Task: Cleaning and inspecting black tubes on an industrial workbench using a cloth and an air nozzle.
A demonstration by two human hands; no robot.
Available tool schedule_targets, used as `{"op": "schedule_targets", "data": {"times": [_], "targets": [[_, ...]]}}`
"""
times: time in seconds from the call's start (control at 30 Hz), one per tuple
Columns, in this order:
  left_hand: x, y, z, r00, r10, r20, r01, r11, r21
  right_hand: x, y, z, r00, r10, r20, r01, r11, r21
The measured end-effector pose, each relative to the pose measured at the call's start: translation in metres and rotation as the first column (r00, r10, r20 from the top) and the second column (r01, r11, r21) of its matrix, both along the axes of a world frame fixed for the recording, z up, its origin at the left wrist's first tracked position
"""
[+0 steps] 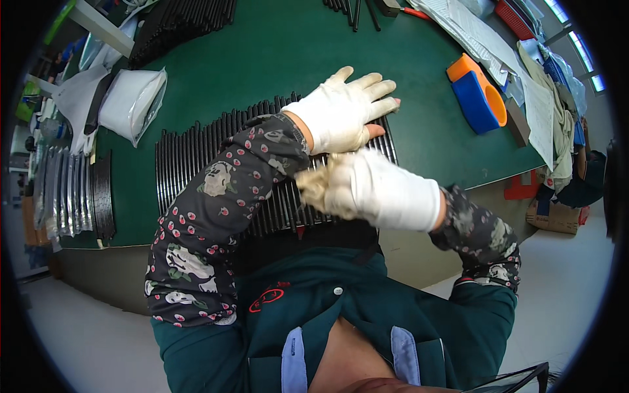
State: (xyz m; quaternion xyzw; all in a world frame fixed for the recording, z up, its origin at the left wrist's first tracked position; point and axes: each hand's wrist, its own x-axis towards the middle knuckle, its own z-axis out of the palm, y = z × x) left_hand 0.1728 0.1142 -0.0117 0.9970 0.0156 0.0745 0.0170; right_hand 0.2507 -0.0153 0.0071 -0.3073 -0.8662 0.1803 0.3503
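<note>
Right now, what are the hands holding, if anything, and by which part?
The left hand lies spread over black rods, gripping nothing; the right hand is curled and blurred, so any hold cannot be told.

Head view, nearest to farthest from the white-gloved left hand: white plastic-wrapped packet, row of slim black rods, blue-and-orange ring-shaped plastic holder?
1. Row of slim black rods: directly under the left hand.
2. Blue-and-orange ring-shaped plastic holder: right of the hand, apart from it.
3. White plastic-wrapped packet: farthest, over on the left side.
</note>
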Motion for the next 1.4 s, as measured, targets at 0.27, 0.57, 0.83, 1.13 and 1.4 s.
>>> {"op": "schedule_targets", "data": {"times": [0.27, 0.57, 0.83, 1.13, 1.4], "targets": [[-0.008, 0.001, 0.015, 1.000, -0.029, -0.006, 0.029, 1.000, 0.007, 0.053, -0.013, 0.052, 0.960, -0.253, -0.122, 0.205, 0.927, -0.313], [-0.003, -0.002, 0.009, 1.000, 0.004, 0.008, -0.003, 0.998, -0.067, 0.051, -0.053, 0.048, 0.978, 0.210, 0.000, -0.183, 0.850, -0.494], [-0.002, -0.001, 0.004, 1.000, -0.021, 0.016, 0.022, 0.998, -0.055, 0.051, -0.053, 0.027, 0.998, 0.017, 0.055, 0.017, 0.824, -0.567], [0.025, -0.008, 0.001, 0.998, -0.040, 0.053, 0.036, 0.997, 0.067, 0.070, -0.027, 0.018, 0.940, -0.342, -0.015, 0.335, 0.927, -0.169], [0.017, -0.009, 0.007, 1.000, 0.006, -0.008, -0.006, 0.999, -0.032, 0.062, -0.046, 0.049, 0.996, 0.094, 0.001, -0.083, 0.878, -0.471]]}}
